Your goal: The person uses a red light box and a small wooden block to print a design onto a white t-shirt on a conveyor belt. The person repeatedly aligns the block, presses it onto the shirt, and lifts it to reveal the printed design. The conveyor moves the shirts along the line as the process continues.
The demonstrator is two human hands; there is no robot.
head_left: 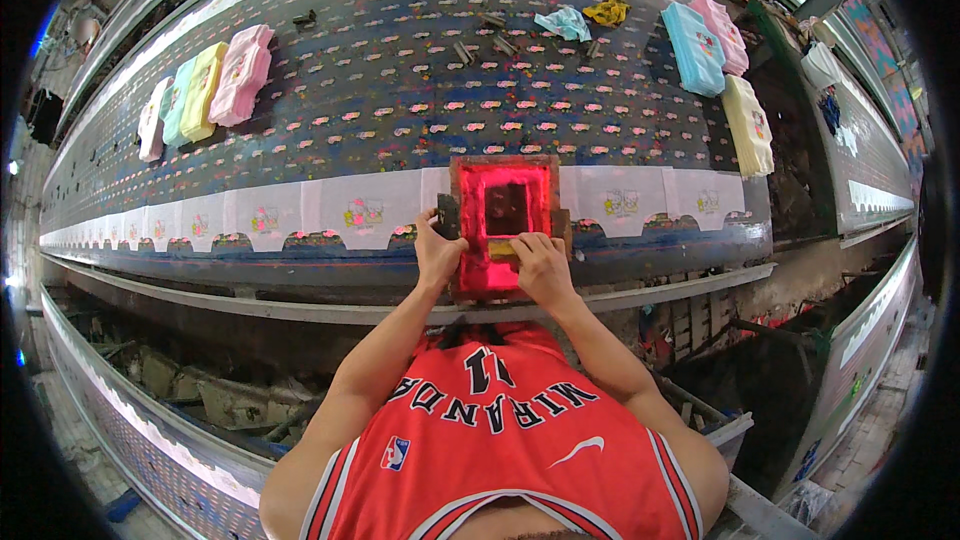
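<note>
A screen-printing frame [462, 180] with bright red-pink ink inside rests over the row of white fabric pieces [385, 202] along the table's near edge. My left hand [437, 252] is closed on the frame's left side, beside a dark block [447, 214]. Inside the frame, my right hand [541, 262] grips a small squeegee [502, 249] with a yellowish body, near the lower end of a dark rectangular window [508, 208]. Cartoon prints show on the fabric pieces to either side. The cloth directly beneath the frame is hidden.
Folded pastel cloth stacks lie at the table's far left [240, 75] and right [692, 48]. Small metal pieces [463, 52], a light blue rag [563, 24] and a yellow rag [607, 11] sit toward the back. A metal rail [680, 290] runs along the near edge.
</note>
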